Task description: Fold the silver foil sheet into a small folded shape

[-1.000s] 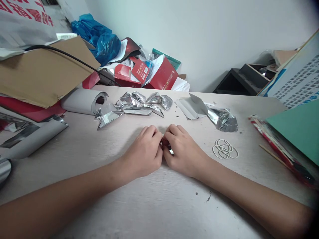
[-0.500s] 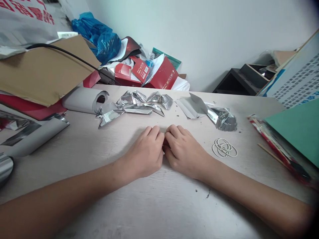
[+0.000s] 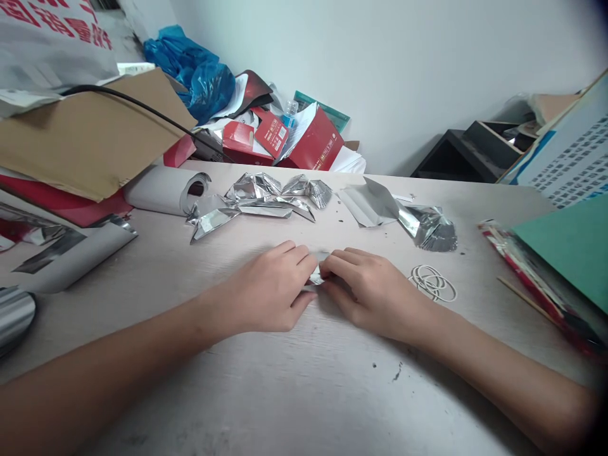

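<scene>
My left hand and my right hand rest on the pale wooden table, fingertips meeting at its middle. Between them they pinch a small silver foil piece, mostly covered by the fingers. Both hands are closed on it, knuckles up. Behind them lies a row of folded silver foil shapes. A flat foil sheet and a crumpled foil piece lie further right. Several white rubber bands lie just right of my right hand.
A foil roll lies at the back left beside cardboard, red boxes and blue plastic bags. A black cable crosses the cardboard. Green and red card sheets and a thin stick overhang the right edge.
My hands have flattened and spread a little, the fingers stretching forward over the foil piece. The red bit seen between the fingers a second ago is hidden now. The view shifted slightly.
</scene>
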### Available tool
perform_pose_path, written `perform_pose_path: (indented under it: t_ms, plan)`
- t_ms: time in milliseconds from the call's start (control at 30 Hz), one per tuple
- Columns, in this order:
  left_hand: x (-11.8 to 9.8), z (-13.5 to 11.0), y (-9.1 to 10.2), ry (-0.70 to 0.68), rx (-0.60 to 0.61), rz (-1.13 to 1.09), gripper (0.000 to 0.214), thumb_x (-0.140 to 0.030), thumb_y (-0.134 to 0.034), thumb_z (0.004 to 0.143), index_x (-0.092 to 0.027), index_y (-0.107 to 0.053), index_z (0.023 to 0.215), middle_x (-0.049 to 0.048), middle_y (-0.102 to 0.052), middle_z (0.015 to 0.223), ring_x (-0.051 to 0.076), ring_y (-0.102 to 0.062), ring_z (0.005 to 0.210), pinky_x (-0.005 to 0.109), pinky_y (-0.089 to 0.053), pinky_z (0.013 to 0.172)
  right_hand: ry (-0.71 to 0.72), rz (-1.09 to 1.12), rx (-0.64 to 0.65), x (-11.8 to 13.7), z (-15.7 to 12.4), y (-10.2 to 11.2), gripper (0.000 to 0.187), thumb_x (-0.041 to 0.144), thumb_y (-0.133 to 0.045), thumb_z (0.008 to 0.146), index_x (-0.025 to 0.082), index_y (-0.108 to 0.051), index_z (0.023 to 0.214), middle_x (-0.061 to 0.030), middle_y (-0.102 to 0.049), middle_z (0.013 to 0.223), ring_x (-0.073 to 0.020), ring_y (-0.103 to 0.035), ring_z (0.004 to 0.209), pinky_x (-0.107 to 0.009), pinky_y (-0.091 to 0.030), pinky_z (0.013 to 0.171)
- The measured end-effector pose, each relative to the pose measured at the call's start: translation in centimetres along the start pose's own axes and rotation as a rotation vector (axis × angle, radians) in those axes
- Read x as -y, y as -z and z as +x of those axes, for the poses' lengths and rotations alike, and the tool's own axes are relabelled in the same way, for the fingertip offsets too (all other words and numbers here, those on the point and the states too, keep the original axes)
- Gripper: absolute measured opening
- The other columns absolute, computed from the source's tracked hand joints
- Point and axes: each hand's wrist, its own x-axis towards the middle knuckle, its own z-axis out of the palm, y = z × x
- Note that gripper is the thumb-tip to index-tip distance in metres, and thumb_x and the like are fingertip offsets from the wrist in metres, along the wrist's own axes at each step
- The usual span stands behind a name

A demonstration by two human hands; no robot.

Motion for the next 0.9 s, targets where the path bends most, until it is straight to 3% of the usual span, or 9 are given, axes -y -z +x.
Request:
perform_pose_path:
  t_ms: [200,433,900]
  plan:
    - [0.8,0.3,-0.5,-0.037,-0.051,0.083,0.006,-0.018,-0.052,0.095,-0.019,-0.051,0.089,0.0026,-0.061,0.091,0.02,-0.055,0.086,0.035,-0.045,0.076,-0.028,-0.031,-0.092,-0.4,0.0,-0.7,0.011,0.025,-0.054,0.093,0.016,-0.06,0.094,-0.0013,-0.064,0.085,-0.0098,-0.054,0.077,-0.023,-0.03,0.068]
    - [1.3,0.2,-1.0,-0.069,-0.076,0.188,0.007,-0.015,-0.052,0.096,-0.019,-0.053,0.09,0.0009,-0.06,0.087,0.018,-0.057,0.081,0.034,-0.045,0.073,0.002,-0.104,-0.171,-0.9,0.1,-1.4,0.015,0.02,-0.05,0.096,0.016,-0.063,0.089,0.0002,-0.065,0.079,-0.0076,-0.053,0.07,-0.023,-0.026,0.065]
    - [0.5,-0.6,-0.6,-0.151,0.038,0.332,0.023,0.005,-0.049,0.082,-0.018,-0.053,0.083,0.0017,-0.059,0.081,0.019,-0.055,0.072,0.033,-0.043,0.063,0.089,-0.205,-0.114,-0.8,-0.5,-1.3,0.02,0.016,-0.047,0.097,0.014,-0.064,0.087,-0.001,-0.062,0.071,-0.0067,-0.052,0.064,-0.024,-0.024,0.061]
